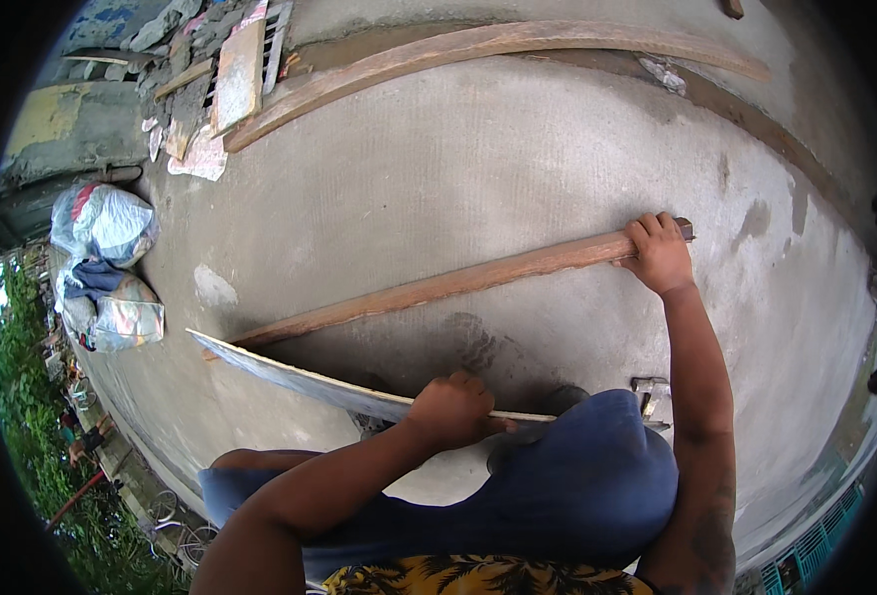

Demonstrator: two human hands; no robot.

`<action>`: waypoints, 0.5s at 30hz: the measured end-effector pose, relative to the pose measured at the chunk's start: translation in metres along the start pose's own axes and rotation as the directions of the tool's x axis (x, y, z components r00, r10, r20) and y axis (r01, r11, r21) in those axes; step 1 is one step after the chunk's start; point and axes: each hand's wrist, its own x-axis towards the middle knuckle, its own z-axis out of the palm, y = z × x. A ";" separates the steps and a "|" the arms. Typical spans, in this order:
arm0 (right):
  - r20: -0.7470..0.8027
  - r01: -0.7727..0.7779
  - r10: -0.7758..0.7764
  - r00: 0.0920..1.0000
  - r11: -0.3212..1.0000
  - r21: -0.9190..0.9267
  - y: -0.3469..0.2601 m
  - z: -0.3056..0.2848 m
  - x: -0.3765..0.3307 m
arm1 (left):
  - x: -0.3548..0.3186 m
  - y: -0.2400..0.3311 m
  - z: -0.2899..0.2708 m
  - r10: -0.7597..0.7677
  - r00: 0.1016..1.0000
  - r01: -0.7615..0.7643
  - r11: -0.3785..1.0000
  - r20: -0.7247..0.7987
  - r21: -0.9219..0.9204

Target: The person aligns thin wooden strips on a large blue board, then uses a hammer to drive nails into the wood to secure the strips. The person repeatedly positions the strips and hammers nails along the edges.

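We grip the edge of a thin board (324, 388), below the centre of the frame, with our left hand (451, 410) curled tight. Right of centre, our right hand (660, 255) wraps around a wooden beam (458, 285) slanting across the middle.

Bags (109, 226) lie left of the beam (448, 285) — a second beam (498, 42) beyond it, the panel (310, 381) nearer.
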 end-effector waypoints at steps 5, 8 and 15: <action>-0.041 -0.045 0.047 0.998 0.998 0.052 0.005 -0.005 0.005 | -0.015 0.004 0.003 -0.036 0.999 0.036 0.999 -0.034 0.013; -0.006 -0.113 0.113 0.994 0.994 0.013 0.022 -0.017 -0.007 | -0.023 0.003 0.014 -0.008 0.984 0.009 1.000 -0.180 0.005; 0.054 -0.087 0.083 0.995 0.993 0.075 0.029 0.009 -0.046 | -0.034 0.002 0.013 -0.051 0.951 0.070 0.996 -0.305 0.050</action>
